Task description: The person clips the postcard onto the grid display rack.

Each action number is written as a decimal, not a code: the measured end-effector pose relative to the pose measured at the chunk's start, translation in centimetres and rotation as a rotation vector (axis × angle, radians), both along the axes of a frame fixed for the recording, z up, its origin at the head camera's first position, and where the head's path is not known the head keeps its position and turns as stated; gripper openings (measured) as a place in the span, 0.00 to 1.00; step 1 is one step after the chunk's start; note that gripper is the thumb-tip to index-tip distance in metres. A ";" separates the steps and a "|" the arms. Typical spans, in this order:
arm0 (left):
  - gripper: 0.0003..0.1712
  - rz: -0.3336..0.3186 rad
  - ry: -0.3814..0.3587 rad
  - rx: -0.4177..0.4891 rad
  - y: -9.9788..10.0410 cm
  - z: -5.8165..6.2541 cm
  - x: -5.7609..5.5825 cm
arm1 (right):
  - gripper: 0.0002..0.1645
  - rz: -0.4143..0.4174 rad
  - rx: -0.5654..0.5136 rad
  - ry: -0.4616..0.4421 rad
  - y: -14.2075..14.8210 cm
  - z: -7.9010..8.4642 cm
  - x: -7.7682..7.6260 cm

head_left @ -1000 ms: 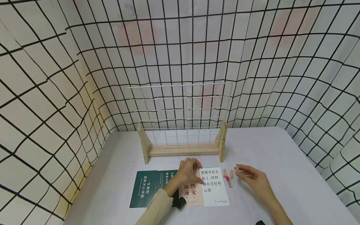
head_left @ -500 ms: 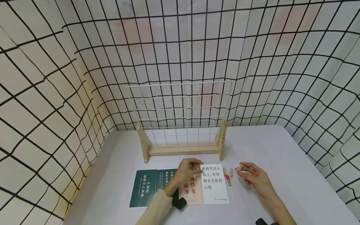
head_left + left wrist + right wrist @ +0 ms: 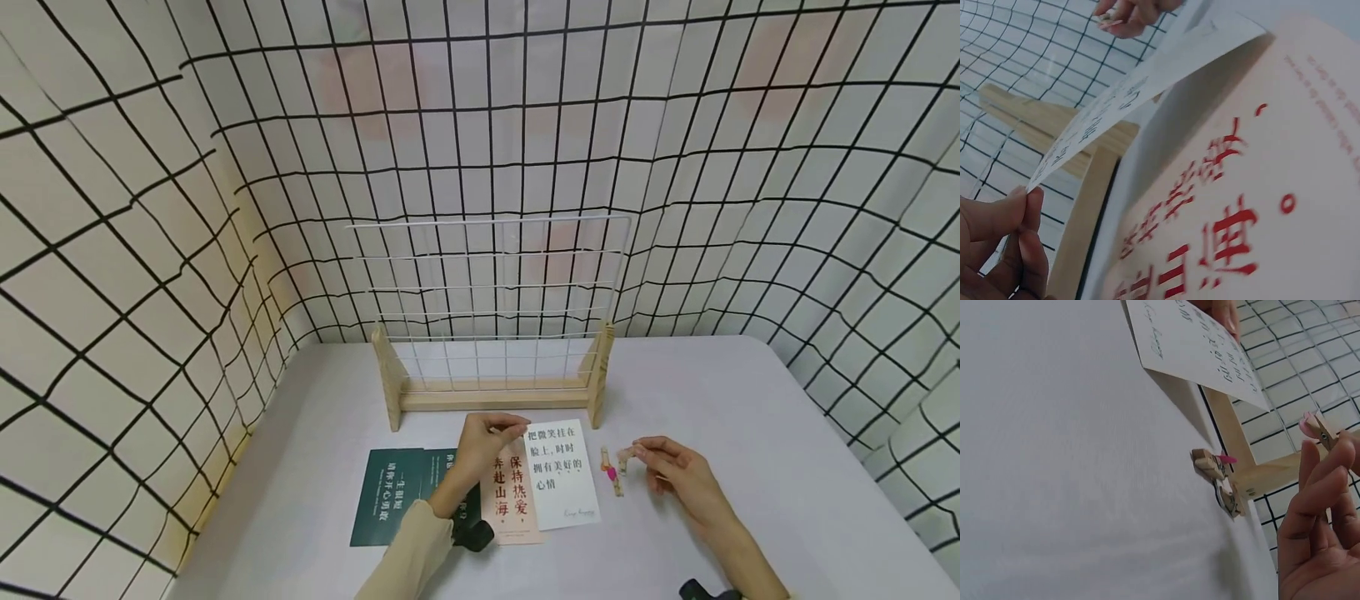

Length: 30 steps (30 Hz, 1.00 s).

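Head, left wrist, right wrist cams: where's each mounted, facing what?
Head: on head, forward and down at rack, white card, table; left hand, right hand, forearms show.
Left wrist: on wrist, past left fingers, over pink card to rack; right hand at top.
Right wrist: on wrist, across table to clothespins, rack; right hand large, left fingers at top.
Both wrist views share white card, rack.

I face pale, black-gridded walls (image 3: 750,179) left, ahead and right; faint reddish patches (image 3: 384,83) ahead; white bench (image 3: 690,379) below.
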State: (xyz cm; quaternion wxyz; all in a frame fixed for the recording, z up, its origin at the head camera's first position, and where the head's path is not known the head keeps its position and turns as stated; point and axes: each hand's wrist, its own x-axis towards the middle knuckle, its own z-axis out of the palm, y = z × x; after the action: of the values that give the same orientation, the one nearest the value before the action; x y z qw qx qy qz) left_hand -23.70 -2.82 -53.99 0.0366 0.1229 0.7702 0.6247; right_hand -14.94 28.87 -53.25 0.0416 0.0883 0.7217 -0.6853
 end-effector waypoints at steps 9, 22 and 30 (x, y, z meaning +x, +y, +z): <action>0.08 0.088 0.016 -0.010 -2.7 2.2 -0.8 | 0.09 0.052 -0.149 -0.015 -0.5 0.2 -0.9; 0.07 0.187 0.177 0.028 -8.6 8.9 -3.5 | 0.13 0.226 -0.242 0.082 -1.3 -0.2 -1.5; 0.07 0.252 0.271 -0.079 -11.8 13.1 -4.7 | 0.18 0.281 -0.267 0.062 -2.0 -0.5 -1.7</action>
State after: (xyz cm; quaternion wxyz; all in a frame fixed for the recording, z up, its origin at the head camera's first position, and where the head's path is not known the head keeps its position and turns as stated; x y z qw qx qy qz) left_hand -28.41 -14.59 -40.91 -0.1409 0.1070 0.8015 0.5712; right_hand -16.60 26.83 -53.75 0.1261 -0.0408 0.6306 -0.7647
